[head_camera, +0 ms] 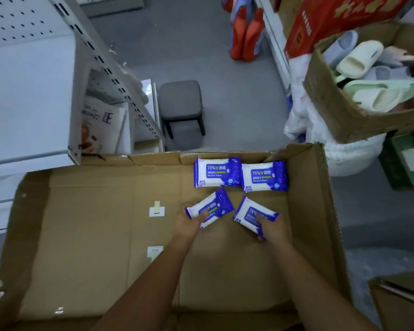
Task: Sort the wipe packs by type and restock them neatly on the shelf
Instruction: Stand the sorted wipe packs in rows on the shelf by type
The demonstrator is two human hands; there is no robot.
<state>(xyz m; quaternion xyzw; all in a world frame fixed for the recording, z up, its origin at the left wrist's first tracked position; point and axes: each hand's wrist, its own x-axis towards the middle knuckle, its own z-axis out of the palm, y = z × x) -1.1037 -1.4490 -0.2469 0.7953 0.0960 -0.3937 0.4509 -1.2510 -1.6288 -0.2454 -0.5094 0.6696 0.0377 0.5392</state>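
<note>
Left hand, fingers round left pack; right hand, round right pack

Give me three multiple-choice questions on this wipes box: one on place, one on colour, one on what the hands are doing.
1. Where in the cardboard box do the two unheld packs lie? A near left corner; B far right corner; C centre.
2. What colours are the packs? A red and yellow; B green and black; C blue and white.
3. What are the hands doing? A both hang idle; B each grips one pack; C both share one pack.
Answers: B, they sit side by side at the far right wall; C, blue wrappers with white panels; B, the left hand grips the left pack, the right hand the right pack.
</note>
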